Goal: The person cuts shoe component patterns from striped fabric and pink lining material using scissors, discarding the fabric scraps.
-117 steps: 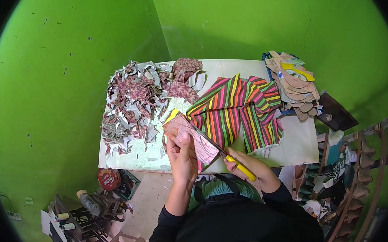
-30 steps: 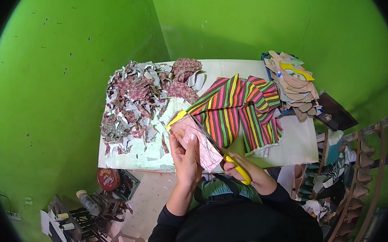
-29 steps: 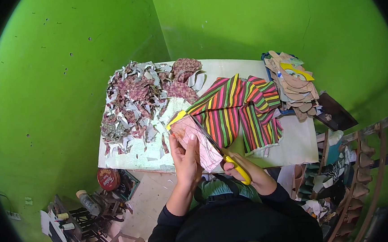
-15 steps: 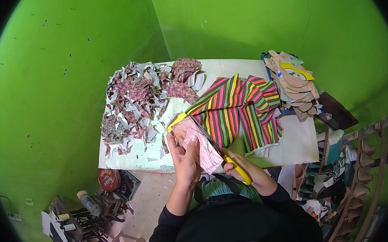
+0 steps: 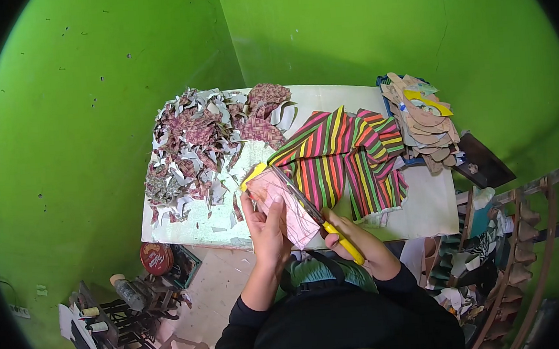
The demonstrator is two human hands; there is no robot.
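Observation:
My left hand (image 5: pixel 268 230) grips a pinkish sheet (image 5: pixel 289 214) marked with dark drawn lines, thumb on top and fingers beneath. A yellow strip (image 5: pixel 254 175) shows at the sheet's upper left edge. In my right hand (image 5: pixel 352 237) is a pair of scissors (image 5: pixel 344 242) with yellow handles. Their long dark blades lie along the right edge of the sheet, pointing up and left. Just past the blades, striped fabric (image 5: pixel 330 161) in orange, yellow, green and black spreads over the white table (image 5: pixel 434 212).
A heap of patterned fabric scraps (image 5: pixel 192 132) covers the table's left part. At its right end, cardboard pieces (image 5: pixel 425 122) are piled on a blue tray. Green walls stand behind. Below right is a wooden rack (image 5: pixel 524 248); a round red tin (image 5: pixel 157 257) sits lower left.
The scissors have shifted slightly, and more of their grey blades shows along the sheet's right edge. My right hand moved a little with them; my left hand and the sheet have hardly moved.

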